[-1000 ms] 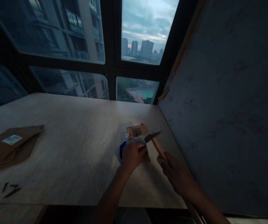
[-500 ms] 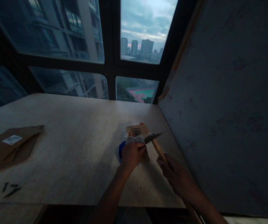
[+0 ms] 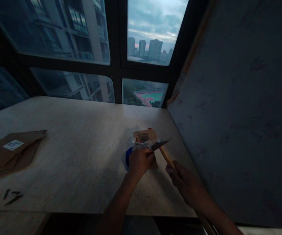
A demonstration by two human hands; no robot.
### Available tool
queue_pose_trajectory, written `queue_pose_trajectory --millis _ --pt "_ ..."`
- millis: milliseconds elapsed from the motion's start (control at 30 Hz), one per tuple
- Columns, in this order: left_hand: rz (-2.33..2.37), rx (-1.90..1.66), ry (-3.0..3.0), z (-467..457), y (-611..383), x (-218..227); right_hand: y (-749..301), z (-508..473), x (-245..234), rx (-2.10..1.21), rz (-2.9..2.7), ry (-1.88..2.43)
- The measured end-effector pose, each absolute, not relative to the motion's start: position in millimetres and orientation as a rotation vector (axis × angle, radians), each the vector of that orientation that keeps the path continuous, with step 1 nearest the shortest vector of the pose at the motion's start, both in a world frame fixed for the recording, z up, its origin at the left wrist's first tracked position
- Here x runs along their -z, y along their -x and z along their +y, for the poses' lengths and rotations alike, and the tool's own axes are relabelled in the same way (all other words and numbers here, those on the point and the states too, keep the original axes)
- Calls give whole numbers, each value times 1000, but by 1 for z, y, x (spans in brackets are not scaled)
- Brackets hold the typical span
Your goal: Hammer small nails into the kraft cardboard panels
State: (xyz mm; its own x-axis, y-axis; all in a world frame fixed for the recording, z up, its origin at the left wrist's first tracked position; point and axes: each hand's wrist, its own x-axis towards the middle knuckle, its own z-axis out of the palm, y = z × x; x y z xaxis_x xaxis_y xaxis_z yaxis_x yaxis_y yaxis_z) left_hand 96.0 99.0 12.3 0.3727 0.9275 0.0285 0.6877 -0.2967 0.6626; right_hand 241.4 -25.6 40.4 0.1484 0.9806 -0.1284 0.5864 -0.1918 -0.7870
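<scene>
My right hand (image 3: 185, 184) is closed round the wooden handle of a hammer (image 3: 164, 150), whose metal head points left over a small packet. That packet (image 3: 143, 138) is clear plastic with a brown card and lies on the wooden board (image 3: 82, 147). My left hand (image 3: 138, 161) is closed in a pinch at the packet's near edge, right below the hammer head. What its fingers hold is too small and dark to make out. A blue object (image 3: 128, 156) shows partly behind my left hand.
A brown paper envelope (image 3: 10, 151) with a white label lies at the board's left. Several dark nails (image 3: 7, 197) lie near the front left edge. A tall upright panel (image 3: 241, 114) stands along the right side. Windows run behind the board.
The hammer head has dipped slightly toward my left hand. Both hands stay in nearly the same place.
</scene>
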Motion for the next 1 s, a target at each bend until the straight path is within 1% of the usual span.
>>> queue_pose_trajectory --millis 200,467,667,1000 --pt "1380 -547 -2073 99 -96 -14 -244 -26 -30 -906 -1476 1888" --pt "1373 -617 -2039 97 -97 -11 -236 -31 -50 -914 -1370 1818" --pt "1321 -660 -1942 99 -94 -9 -233 -32 -48 -983 -1233 1816" --pt "1214 -746 -1902 107 -87 3 -241 -21 -36 -909 -1471 1803"
